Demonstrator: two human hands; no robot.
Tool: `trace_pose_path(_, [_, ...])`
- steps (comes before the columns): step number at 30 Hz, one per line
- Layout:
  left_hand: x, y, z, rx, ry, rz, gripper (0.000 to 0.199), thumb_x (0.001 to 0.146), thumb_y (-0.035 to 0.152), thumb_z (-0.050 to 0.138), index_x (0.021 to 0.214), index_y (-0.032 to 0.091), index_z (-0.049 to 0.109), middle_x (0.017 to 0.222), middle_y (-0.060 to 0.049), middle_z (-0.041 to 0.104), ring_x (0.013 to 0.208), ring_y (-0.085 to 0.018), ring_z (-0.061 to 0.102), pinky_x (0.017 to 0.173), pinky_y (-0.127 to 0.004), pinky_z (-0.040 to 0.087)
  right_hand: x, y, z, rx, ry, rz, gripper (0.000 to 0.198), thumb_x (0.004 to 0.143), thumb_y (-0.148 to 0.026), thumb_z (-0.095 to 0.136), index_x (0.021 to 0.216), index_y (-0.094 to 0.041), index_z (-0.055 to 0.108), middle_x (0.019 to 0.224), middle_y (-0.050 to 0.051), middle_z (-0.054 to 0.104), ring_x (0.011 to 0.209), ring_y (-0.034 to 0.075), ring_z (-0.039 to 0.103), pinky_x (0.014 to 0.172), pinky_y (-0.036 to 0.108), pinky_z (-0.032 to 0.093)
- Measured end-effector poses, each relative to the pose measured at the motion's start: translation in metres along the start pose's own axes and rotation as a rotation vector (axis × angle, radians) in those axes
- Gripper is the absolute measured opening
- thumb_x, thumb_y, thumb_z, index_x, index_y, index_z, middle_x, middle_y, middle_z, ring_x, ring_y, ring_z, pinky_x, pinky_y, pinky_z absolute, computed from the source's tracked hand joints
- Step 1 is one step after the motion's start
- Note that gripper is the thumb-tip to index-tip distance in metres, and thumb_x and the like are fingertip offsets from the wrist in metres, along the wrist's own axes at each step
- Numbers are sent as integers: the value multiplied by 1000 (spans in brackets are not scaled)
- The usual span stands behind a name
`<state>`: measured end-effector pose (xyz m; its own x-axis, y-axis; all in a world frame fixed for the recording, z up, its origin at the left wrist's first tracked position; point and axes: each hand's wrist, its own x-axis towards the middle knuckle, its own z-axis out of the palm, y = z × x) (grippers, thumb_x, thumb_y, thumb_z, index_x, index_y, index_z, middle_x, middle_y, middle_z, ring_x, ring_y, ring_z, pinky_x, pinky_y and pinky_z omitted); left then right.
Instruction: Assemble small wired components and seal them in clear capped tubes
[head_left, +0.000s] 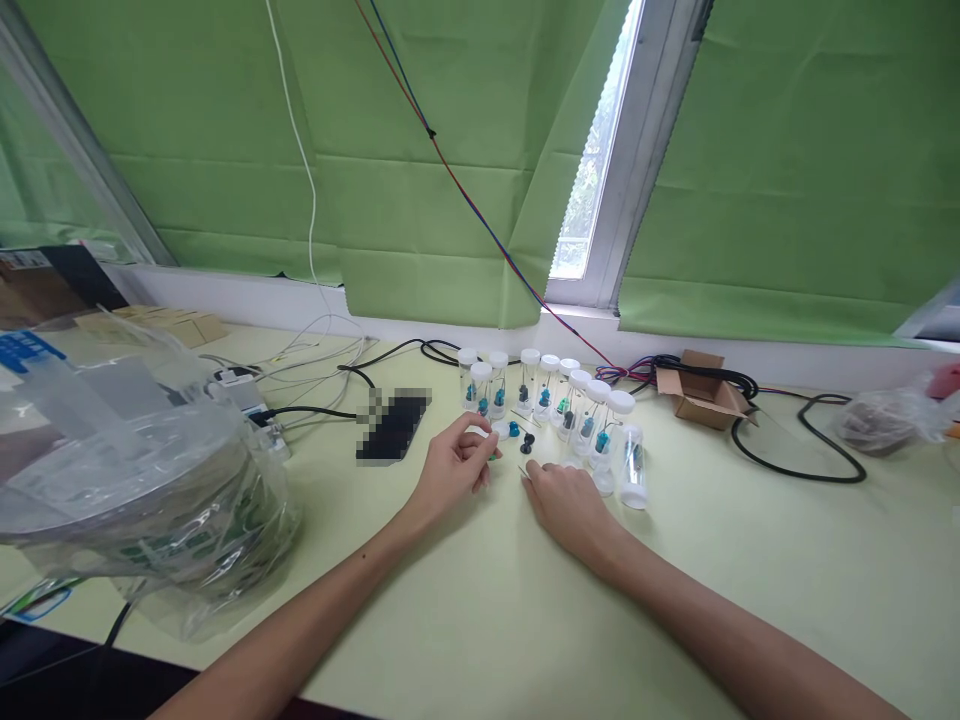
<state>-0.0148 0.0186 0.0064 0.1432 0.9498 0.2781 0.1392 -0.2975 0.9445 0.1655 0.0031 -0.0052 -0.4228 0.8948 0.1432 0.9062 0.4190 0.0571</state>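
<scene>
Vials (546,397), ten, near two hands (571,505), one blue piece (514,429), one black piece (527,442).

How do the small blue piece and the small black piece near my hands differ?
The blue piece is teal-blue, while the black piece is dark. The blue piece lies nearer your left hand; the black piece lies nearer your right hand. Both are small and lie outside the clear tubes.
</scene>
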Motion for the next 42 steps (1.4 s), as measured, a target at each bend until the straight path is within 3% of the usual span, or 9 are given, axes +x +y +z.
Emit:
trace_pose_path(10, [6, -5, 1, -181, -78, -71, 34, 85, 47, 63, 88, 14, 67, 84, -6, 65, 53, -13, 60, 48, -25, 48, -2, -2, -2, 48, 46, 33, 26, 102, -30, 39, 100, -16, 62, 88, 11, 70, 74, 26, 70, 57, 30, 44])
trace_pose_path(17, [6, -7, 1, -277, -68, -174, 38, 79, 50, 70, 89, 13, 65, 81, -7, 67, 59, -16, 65, 55, -28, 51, -3, -3, -5, 115, 90, 46, 28, 102, -30, 39, 123, -20, 54, 121, 13, 60, 74, 21, 69, 54, 28, 45])
trace_pose_path(23, [6, -9, 4, -252, -65, -226, 41, 76, 52, 71, 79, 12, 65, 77, -6, 66, 53, -13, 60, 49, -25, 46, -2, -1, 4, 178, 98, 21, 40, 102, -33, 34, 138, -18, 43, 143, 19, 45, 87, 24, 70, 66, 34, 52])
trace_pose_path(31, [4, -9, 7, -276, -95, -216, 37, 78, 49, 70, 78, 12, 65, 82, -8, 67, 56, -11, 59, 52, -24, 46, 3, 5, 12, 239, 53, -1, 43, 103, -36, 30, 139, -16, 42, 150, 20, 37, 96, 25, 68, 72, 36, 52])
trace_pose_path(42, [3, -13, 9, -361, -81, -244, 34, 77, 46, 73, 81, 12, 66, 85, -6, 66, 61, -12, 62, 55, -24, 48, 3, 7, 15, 254, 92, -23, 41, 103, -35, 31, 136, -17, 45, 146, 15, 44, 102, 24, 65, 73, 33, 51])
